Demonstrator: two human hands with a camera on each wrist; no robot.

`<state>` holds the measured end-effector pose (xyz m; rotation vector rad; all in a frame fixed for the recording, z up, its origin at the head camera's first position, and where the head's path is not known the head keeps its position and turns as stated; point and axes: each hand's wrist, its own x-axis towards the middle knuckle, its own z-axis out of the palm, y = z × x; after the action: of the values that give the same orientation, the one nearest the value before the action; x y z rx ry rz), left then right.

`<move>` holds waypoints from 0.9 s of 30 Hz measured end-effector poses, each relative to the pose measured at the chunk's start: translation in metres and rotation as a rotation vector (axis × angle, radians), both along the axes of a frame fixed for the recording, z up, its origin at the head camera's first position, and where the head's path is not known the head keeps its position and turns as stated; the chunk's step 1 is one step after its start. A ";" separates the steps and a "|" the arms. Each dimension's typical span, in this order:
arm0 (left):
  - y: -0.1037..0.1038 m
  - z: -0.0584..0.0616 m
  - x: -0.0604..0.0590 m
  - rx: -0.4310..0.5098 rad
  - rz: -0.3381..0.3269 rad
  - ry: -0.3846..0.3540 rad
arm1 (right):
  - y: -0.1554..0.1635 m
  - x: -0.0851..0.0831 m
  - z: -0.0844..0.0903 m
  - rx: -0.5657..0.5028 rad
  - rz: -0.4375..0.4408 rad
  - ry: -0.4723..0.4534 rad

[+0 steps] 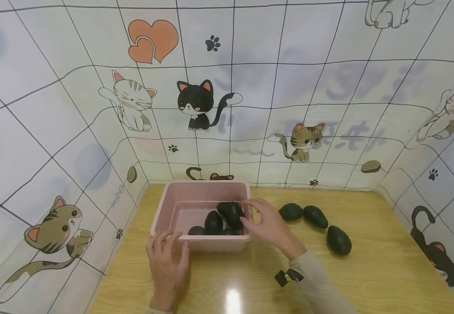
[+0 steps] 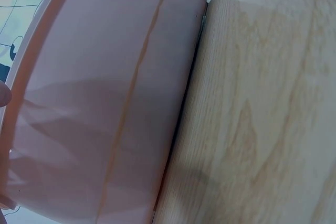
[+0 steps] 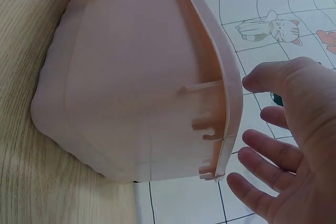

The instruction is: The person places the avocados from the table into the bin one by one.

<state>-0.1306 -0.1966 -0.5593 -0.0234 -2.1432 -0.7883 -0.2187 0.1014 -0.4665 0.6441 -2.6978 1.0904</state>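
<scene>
A pink plastic bin stands on the table with several dark green avocados inside, partly hidden by its front wall. My right hand reaches over the bin's right rim. Its thumb and index fingertips are right at the side of the uppermost avocado. In the right wrist view the fingers of the right hand are spread and loosely bent beside the rim, with a bit of dark green showing between thumb and index finger. My left hand rests with relaxed fingers on the front left rim, its thumb by the outer wall.
Three more avocados lie on the wooden table right of the bin: a left one, a middle one and a front one. A cat-patterned sheet lines the back and both sides.
</scene>
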 end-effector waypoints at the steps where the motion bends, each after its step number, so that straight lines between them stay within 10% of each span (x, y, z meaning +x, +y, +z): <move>1: 0.000 0.000 0.000 0.001 -0.001 0.000 | 0.001 0.000 -0.001 0.002 -0.005 0.005; 27: 0.001 -0.002 -0.003 -0.014 0.004 0.091 | 0.025 -0.003 -0.016 -0.063 -0.080 0.085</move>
<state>-0.1337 -0.1957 -0.5616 -0.0607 -2.0625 -0.7555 -0.2215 0.1260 -0.4823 0.5545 -2.5830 1.0973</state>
